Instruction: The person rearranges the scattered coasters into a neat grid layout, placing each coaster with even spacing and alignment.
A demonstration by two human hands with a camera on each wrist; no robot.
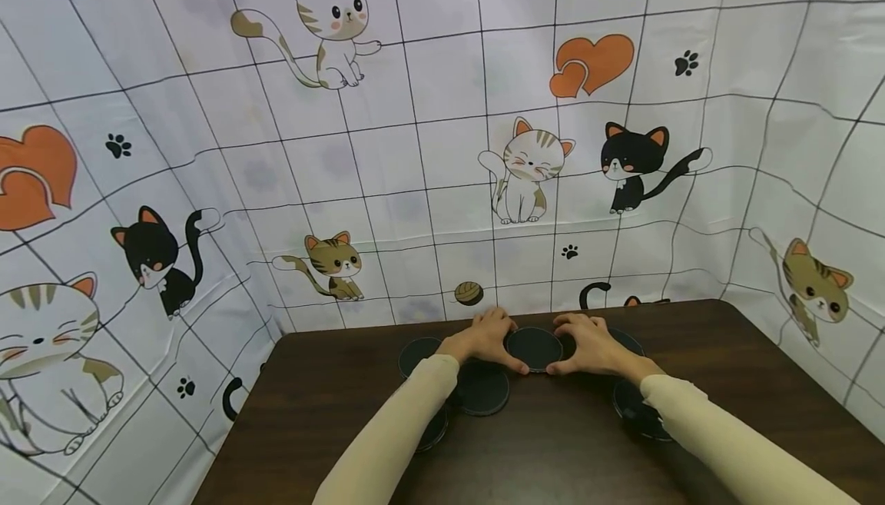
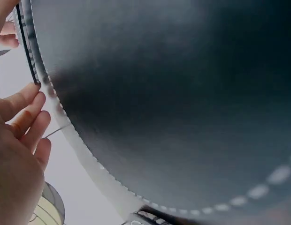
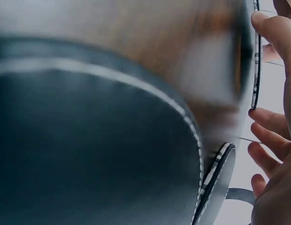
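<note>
Near the table's far edge, a round black coaster (image 1: 535, 350) with a pale stitched rim lies between both hands. My left hand (image 1: 486, 340) holds its left side, thumb at the near rim and fingers at the far rim. On the opposite side, my right hand (image 1: 591, 345) grips it the same way. The right wrist view catches this coaster edge-on (image 3: 256, 70), with thumb and fingertips at its rim. Under the left forearm sits another black coaster (image 1: 482, 390), which looms large in the left wrist view (image 2: 173, 117).
More black coasters lie to the left, one at the back (image 1: 417, 353) and one partly behind the left sleeve (image 1: 434, 430). On the right, one coaster (image 1: 625, 340) is partly behind the hand, another (image 1: 638, 413) beside the right sleeve. A cat-print cloth (image 1: 429, 182) hangs behind the dark table (image 1: 539, 451).
</note>
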